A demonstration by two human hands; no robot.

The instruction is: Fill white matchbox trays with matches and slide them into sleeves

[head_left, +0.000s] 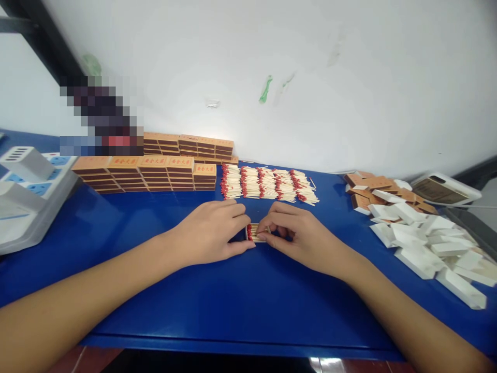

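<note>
A small white matchbox tray (254,232) holding red-headed matches lies on the blue table between my hands. My left hand (217,230) grips its left end between thumb and fingers. With its fingers pinched together, my right hand (293,233) is over the tray's right part, on the matches; whether a match is between the fingertips is too small to tell. Just beyond the hands, loose matches (267,182) lie in several rows of bundles, heads to the left. Stacked matchboxes (155,173) stand to the left of them.
At the right are a pile of white trays (423,235), brown box sleeves (378,186) and a white device (446,189). A power strip with plugs (33,199) sits at the left. The white wall (295,103) rises behind the blue table (233,305).
</note>
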